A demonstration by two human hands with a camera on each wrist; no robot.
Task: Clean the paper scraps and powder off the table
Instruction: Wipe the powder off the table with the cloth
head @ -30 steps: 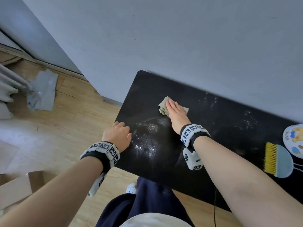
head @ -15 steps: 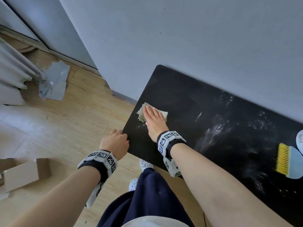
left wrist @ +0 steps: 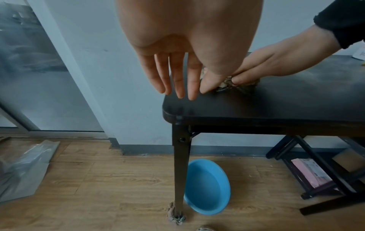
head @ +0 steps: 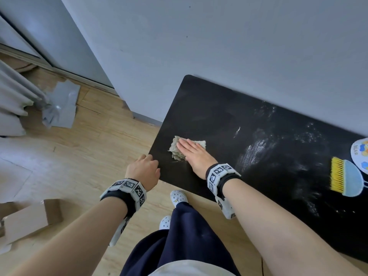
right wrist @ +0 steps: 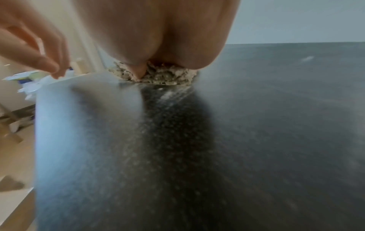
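Faintly, "BEAR" on dustpan (head: 361, 154), beside yellow brush (head: 345, 178)

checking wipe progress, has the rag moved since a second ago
Yes. The rag under the right hand went from mid-table toward the table's left edge.

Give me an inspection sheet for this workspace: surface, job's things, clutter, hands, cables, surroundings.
Surface: black table, white powder smeared across its middle and right.
Job's things: folded rag near the table's left end; yellow-bristled brush at the right; paper scraps: nothing seen.
Clutter: printed white item at the right edge.
Hands: right hand flat on the rag; left hand at the table's left edge, fingers straight, holding nothing.
Cables: nothing seen.
Surroundings: blue basin on the floor under the table; cardboard; plastic bag.
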